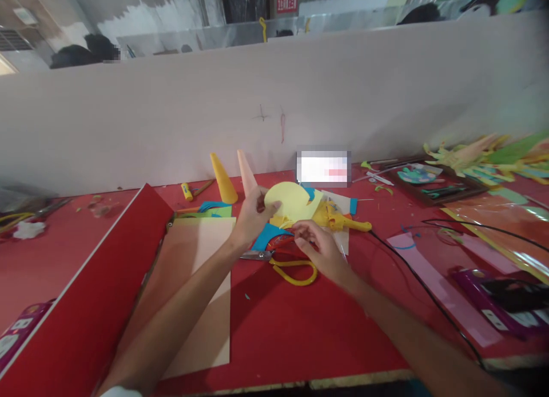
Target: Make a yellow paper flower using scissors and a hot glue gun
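My left hand (253, 214) pinches a round pale-yellow sheet (285, 199), thin like paper or foam, between thumb and fingers. Lower and to the right of it, my right hand (323, 251) hovers with loosely curled fingers, the thumb apart from them; nothing shows in its grip. Scissors (295, 273) with yellow handles lie on the table beneath my hands. Behind my right hand rests a yellow glue gun (343, 218) with a black cord. Blue pieces (268, 235) and a red item (285, 241) lie between the hands, partly hidden.
A yellow cone (223, 182) and a pale pink cone (246, 171) stand near the white partition (171, 116). Beige sheets (206, 322) lie beside an upright red board (86, 288). A dark tray (463, 194), pink strips (429, 277) and a purple box (489, 305) are at right.
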### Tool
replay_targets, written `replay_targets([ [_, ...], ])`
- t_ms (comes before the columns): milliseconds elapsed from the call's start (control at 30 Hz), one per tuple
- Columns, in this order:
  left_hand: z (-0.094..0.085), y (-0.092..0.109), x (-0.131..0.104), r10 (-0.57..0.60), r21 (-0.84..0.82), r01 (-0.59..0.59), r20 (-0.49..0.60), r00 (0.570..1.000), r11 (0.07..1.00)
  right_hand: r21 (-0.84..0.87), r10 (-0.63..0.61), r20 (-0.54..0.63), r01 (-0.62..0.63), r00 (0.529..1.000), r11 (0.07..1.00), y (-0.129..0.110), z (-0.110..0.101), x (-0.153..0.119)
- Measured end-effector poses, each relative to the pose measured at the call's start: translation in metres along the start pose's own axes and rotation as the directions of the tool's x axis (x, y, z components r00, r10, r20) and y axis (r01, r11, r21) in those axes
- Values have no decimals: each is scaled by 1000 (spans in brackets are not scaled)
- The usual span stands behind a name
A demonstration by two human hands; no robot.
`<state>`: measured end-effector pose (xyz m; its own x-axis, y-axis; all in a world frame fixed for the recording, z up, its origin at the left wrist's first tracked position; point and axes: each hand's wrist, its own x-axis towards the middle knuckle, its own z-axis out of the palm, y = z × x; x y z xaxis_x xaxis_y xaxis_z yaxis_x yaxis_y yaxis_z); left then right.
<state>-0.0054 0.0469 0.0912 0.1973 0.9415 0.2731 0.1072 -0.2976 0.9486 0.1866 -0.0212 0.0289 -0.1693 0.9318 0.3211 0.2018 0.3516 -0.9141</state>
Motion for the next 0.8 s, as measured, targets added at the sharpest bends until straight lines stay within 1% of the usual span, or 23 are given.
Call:
replay_targets([
  [33, 8, -7, -3, -19, -11, 19, 8, 1000, 1000, 100, 49, -27, -46, 998, 994, 4, 0, 2],
  [67, 16, -14, -7, -37, -24, 37, 38, 999, 999, 181, 100, -44, -91, 994, 979, 8, 0, 5],
  [100, 23, -21, -11, -54, -53, 58, 62, 997, 997, 233, 142, -68, -122, 988, 965, 12, -1, 7],
  [167, 33, -32, -17, -88, -114, 100, 106, 990, 988, 269, 192, -119, -155, 974, 951, 16, -4, 11],
  [267, 41, -44, -23, -102, -167, 126, 144, 984, 978, 247, 189, -174, -143, 967, 958, 16, -9, 14],
  [400, 43, -55, -25, -116, -181, 141, 145, 983, 973, 221, 170, -159, -132, 973, 966, 13, -10, 14],
  [500, 43, -57, -25, -151, -238, 174, 113, 982, 955, 183, 150, -169, -118, 974, 976, 14, -9, 13],
  [567, 44, -57, -26, -163, -268, 190, 120, 979, 945, 102, 131, -183, -113, 974, 988, 16, -9, 12],
  [667, 43, -56, -27, -149, -284, 185, 145, 978, 941, 5, 95, -207, -96, 974, 995, 21, -11, 11],
  [800, 40, -61, -27, -167, -340, 194, 106, 980, 920, -5, 63, -248, -66, 967, 998, 27, -13, 13],
])
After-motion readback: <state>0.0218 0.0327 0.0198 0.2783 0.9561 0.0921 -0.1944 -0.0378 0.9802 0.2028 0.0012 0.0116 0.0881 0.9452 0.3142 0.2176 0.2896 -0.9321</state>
